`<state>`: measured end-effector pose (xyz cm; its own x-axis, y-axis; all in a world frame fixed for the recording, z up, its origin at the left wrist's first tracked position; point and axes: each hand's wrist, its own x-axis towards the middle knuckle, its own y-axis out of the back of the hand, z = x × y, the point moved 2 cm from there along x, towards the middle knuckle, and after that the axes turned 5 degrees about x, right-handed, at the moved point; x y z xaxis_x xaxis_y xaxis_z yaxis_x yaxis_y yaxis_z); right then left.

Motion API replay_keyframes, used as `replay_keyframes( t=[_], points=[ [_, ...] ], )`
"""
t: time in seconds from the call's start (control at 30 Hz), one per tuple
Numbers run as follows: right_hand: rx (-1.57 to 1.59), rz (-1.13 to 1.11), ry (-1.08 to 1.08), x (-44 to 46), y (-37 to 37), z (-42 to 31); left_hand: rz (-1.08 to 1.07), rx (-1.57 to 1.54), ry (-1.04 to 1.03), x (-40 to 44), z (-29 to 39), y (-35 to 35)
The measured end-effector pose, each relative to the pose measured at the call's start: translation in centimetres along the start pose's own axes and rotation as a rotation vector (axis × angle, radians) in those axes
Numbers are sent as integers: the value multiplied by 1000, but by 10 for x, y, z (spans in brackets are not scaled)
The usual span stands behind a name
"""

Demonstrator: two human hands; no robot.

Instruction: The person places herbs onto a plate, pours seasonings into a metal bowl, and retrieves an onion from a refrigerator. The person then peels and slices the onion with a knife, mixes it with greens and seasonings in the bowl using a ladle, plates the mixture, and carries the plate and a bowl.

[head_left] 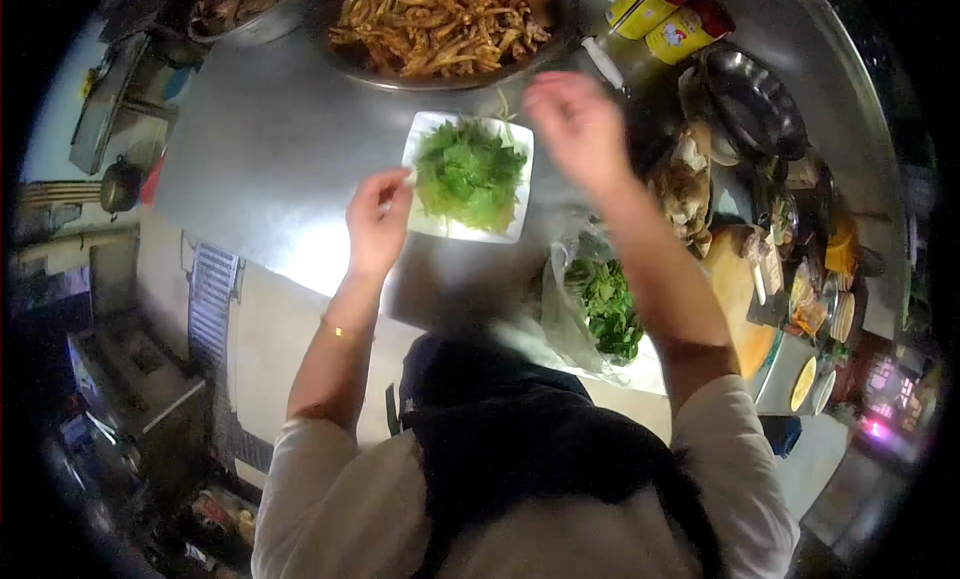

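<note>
A square white plate (513,223) holds a mound of chopped green leaves (470,169) over paler shreds. My left hand (380,214) is at the plate's left rim, its fingers curled and pinched against the edge. Beyond the plate's right side, my right hand (578,124) is raised over the steel counter, its fingers smeared by motion, so whether they hold anything is unclear. Thin pale strands show at the plate's upper right edge. Nearest my right forearm lies a clear plastic bag (565,314) with leafy greens (612,314) in it.
A wide metal basin of cooked chicken feet (450,29) stands at the back of the steel counter (280,129). Two yellow-and-red cans (690,29), a white-handled tool (603,63), a dark oval pan (755,104) and a round wooden board (740,289) sit rightward.
</note>
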<state>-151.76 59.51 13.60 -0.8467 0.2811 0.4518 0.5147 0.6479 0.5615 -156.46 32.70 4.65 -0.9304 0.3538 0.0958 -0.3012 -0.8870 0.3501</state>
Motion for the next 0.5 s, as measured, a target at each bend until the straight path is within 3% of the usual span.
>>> replay_keyframes(
  t=[0.07, 0.13, 0.23, 0.3, 0.43, 0.5],
  points=[
    [45, 125, -35, -6, 50, 19, 27, 307, -137, 13, 21, -19],
    [201, 128, -233, -28, 80, 31, 54, 707, -299, 26, 40, -40],
    [141, 29, -194, -70, 93, 38, 33, 794, -211, 29, 25, -57],
    [184, -44, -230, -89, 89, 27, 103, 657, -256, 20, 16, -53],
    [206, -97, -121, -90, 48, 19, 165, 505, -183, 1, 5, -45],
    [142, -160, -194, -77, 23, 12, 166, 537, -276, 0, -1, -41]
  ],
)
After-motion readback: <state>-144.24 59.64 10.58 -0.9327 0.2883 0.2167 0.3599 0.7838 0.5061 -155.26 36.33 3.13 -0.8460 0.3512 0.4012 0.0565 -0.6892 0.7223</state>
